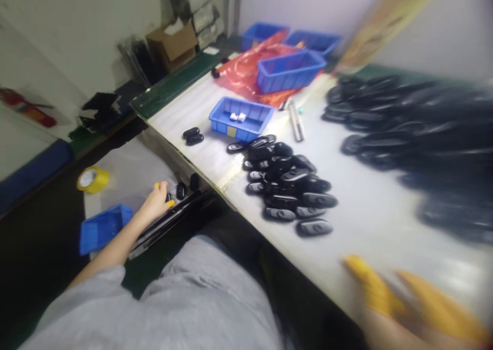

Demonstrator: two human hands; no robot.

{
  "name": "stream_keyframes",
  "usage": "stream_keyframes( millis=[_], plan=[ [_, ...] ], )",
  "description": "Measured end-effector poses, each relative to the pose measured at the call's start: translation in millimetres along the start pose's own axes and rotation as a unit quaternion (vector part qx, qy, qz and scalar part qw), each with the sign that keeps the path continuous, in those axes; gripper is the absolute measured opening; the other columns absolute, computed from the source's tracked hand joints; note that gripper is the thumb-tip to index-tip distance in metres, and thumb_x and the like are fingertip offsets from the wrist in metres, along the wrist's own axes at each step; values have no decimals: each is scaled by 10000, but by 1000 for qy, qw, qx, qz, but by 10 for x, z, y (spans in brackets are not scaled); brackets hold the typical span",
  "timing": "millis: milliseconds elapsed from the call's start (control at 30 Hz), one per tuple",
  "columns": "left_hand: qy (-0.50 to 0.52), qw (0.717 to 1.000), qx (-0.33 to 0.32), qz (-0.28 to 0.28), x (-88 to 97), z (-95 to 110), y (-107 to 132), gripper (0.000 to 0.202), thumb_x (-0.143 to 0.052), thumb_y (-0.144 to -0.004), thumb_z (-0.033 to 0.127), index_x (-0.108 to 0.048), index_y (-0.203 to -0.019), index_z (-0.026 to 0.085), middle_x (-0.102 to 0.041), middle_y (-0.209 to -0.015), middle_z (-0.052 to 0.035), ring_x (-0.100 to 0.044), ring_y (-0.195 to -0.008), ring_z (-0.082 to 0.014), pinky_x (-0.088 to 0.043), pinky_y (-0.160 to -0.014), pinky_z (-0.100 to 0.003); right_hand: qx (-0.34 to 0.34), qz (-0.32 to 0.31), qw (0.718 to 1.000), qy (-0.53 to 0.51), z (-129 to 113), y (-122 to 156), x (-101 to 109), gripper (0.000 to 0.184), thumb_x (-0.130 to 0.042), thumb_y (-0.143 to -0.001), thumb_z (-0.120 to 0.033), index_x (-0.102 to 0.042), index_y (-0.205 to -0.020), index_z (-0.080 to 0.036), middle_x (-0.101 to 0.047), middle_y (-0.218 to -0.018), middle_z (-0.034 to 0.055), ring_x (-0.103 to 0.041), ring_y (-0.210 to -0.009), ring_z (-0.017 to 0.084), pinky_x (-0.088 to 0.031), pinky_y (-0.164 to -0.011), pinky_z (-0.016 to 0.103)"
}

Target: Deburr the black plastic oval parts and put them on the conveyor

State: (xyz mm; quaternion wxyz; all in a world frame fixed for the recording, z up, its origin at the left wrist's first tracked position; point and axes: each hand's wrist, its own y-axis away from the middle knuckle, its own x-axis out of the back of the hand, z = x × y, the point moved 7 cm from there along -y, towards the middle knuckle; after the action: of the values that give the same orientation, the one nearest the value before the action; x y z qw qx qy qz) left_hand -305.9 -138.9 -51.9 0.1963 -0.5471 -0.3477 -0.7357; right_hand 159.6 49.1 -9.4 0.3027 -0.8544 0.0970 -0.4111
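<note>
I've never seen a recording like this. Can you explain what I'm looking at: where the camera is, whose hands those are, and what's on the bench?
There's no machine here. This single picture comes from a camera worn on a person's head, looking down at their own hands, and the view is tilted. The left hand, with yellow fingertips, is low beside the bench, at a small black key fob and near a blue plastic bin; whether it holds anything is hard to tell. The right hand is blurred by motion at the edge of the white bench top. On the bench lie a heap of glossy black oval key fobs, a larger blurred black heap, and a second blue plastic bin holding two small white pieces.
</note>
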Motion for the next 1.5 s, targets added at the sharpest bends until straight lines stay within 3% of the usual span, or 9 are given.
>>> stream_keyframes(
  millis=[167, 367, 700, 967, 1067, 1133, 1300, 1400, 1500],
  plan=[
    [-12, 1000, -2, -4, 38, -9, -37, 392, -646, -783, 298, -439, -1080, 149, -516, -1042, -114, -649, -813, -250, -519, -824, -420, 118, -19, 989, 85, -220, -88, -34, 397, -656, -854, -470, -727, -987, -102, -722, -925, 173, -695, -860, 380, -561, -811, 511],
    [-3, 999, -31, 42, 138, -23, -77, 294, -532, -830, 192, -416, -1099, 166, -477, -1097, -116, -607, -905, -221, -506, -879, -404, 160, -16, 980, 114, -269, -68, -55, 377, -635, -878, -447, -713, -1019, -105, -723, -937, 157, -698, -843, 345, -562, -801, 474],
    [-74, 995, -67, 3, 133, 155, -76, 139, -531, -818, 178, -486, -948, 198, -572, -986, -89, -620, -898, -257, -488, -798, -348, 187, -52, 975, 107, -353, -117, -86, 248, -658, -869, -368, -690, -940, -133, -718, -904, 132, -677, -794, 289, -538, -777, 432],
    [-121, 987, -101, 16, 429, 265, -54, 175, -439, -898, 274, -538, -994, 167, -654, -1007, -116, -653, -903, -289, -506, -770, -369, 157, -50, 986, 2, -462, -136, -23, 113, -686, -863, -277, -660, -886, -170, -683, -931, 109, -642, -879, 248, -528, -821, 443],
    [-84, 973, -179, 123, 620, 597, 122, 301, -375, -958, 313, -524, -1156, 142, -624, -1110, -142, -633, -1009, -320, -511, -849, -439, 138, -45, 989, -31, -453, -136, 8, 53, -675, -869, -229, -675, -907, -191, -686, -931, 88, -640, -877, 230, -534, -819, 431],
    [41, 945, -280, 163, 661, 963, 336, 254, -467, -946, 345, -554, -1115, 176, -626, -1108, -99, -647, -977, -249, -529, -863, -371, 117, -40, 990, -72, -467, -126, 52, 82, -676, -862, -194, -681, -943, -203, -690, -943, 79, -649, -881, 221, -550, -798, 408],
    [244, 796, -546, -88, 276, 2085, 940, 299, -546, -933, 244, -541, -1232, 257, -588, -1198, -76, -641, -934, -139, -550, -815, -254, -11, -85, 966, -245, -592, -21, 117, 185, -651, -855, -102, -682, -982, -233, -702, -931, 49, -684, -857, 179, -588, -708, 293],
    [343, 720, -565, -214, 129, 2508, 1107, 386, -597, -905, 254, -492, -1276, 243, -611, -1044, -52, -592, -732, -91, -527, -659, -208, -51, -135, 937, -318, -758, 87, 122, 216, -682, -835, -114, -689, -1002, -250, -705, -930, 46, -689, -853, 184, -601, -719, 296],
    [376, 702, -545, -263, 8, 2710, 1137, 369, -665, -855, 289, -517, -1185, 216, -598, -897, -12, -542, -658, -84, -476, -600, -205, -73, -140, 922, -353, -847, 159, 155, 241, -694, -824, -110, -700, -1014, -257, -701, -938, 45, -690, -826, 176, -604, -713, 288]
  ],
)
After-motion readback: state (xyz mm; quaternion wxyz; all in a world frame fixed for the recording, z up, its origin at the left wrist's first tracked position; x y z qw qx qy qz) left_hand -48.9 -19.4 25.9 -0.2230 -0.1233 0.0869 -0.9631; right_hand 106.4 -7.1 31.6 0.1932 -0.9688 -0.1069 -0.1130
